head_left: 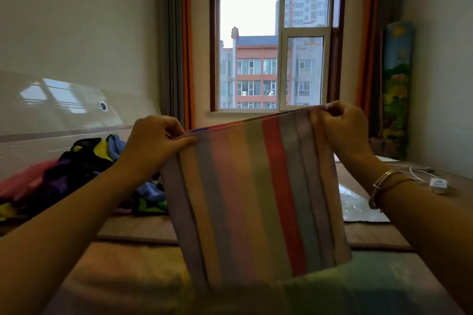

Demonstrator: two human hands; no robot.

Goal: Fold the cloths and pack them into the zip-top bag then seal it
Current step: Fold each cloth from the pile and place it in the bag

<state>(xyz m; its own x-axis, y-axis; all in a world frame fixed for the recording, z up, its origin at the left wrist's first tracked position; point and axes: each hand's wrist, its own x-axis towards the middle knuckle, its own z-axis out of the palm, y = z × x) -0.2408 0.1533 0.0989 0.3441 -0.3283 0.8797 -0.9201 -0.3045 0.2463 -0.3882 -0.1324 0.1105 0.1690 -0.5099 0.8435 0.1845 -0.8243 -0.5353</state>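
The striped cloth hangs vertically, its top edge spanning left hand to right hand; each pinches one upper corner, equally near.

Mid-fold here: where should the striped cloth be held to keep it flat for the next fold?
At its two top corners, from above, one per hand, as the left hand and right hand pinch it. The striped cloth hangs straight from that taut top edge, stripes vertical, bottom edge loose. A grip lower down or mid-edge would probably let it sag.
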